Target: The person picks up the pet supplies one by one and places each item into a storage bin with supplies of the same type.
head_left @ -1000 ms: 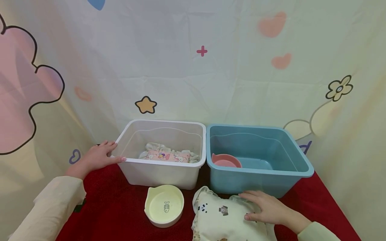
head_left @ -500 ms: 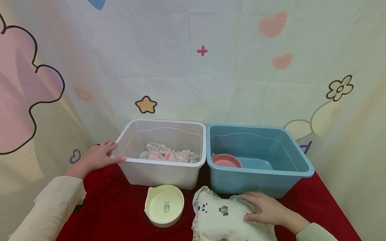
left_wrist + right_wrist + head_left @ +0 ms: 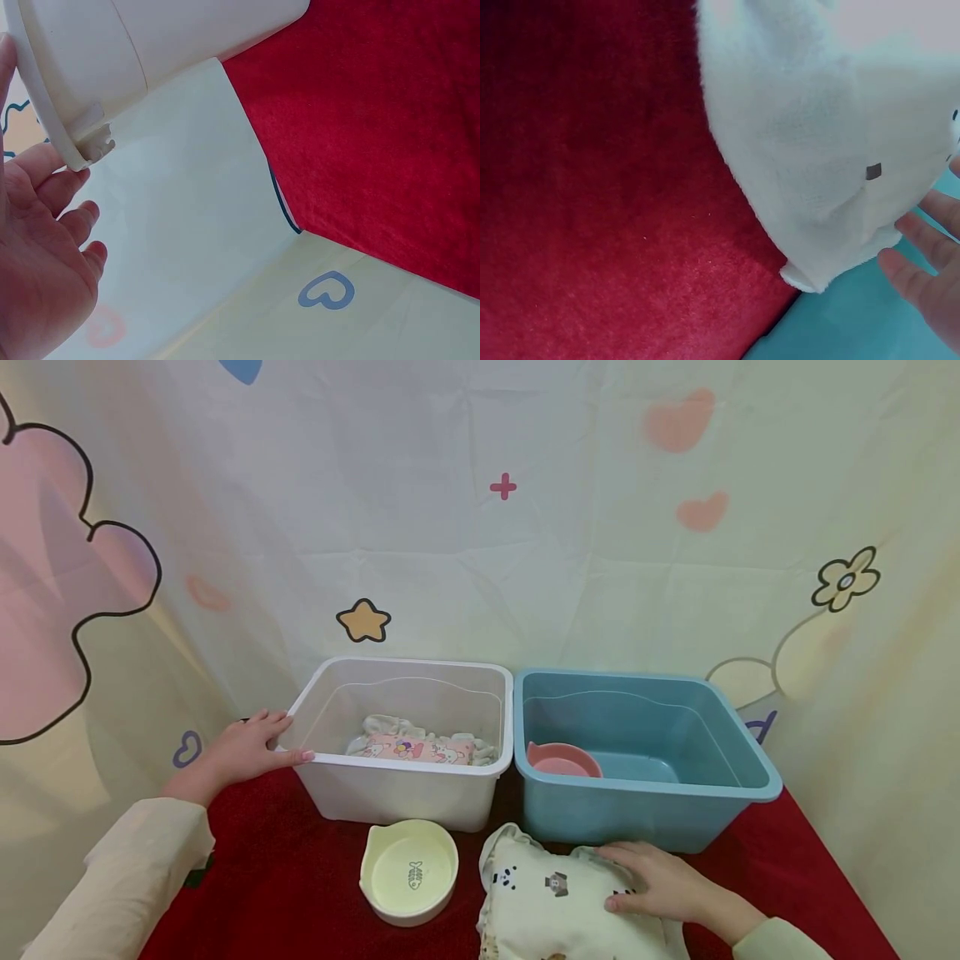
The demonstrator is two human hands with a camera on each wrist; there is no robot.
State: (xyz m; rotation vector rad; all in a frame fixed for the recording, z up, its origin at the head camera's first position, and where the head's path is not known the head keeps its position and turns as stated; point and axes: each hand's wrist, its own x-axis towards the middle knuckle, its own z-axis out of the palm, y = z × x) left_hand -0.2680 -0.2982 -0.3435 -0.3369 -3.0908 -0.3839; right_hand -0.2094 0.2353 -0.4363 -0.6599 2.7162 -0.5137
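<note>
Frilled animal-print cushion (image 3: 551,922), upright white bin (image 3: 397,793)

Right hand (image 3: 658,883) slightly lower now

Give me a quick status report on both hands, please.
Left hand on white bin; right hand at cushion. Cushion lying before blue bin. Yellow bowl alongside, apparently not blocking.

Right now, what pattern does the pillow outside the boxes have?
The pillow is cream with little animals, best seen in the head view.
</note>
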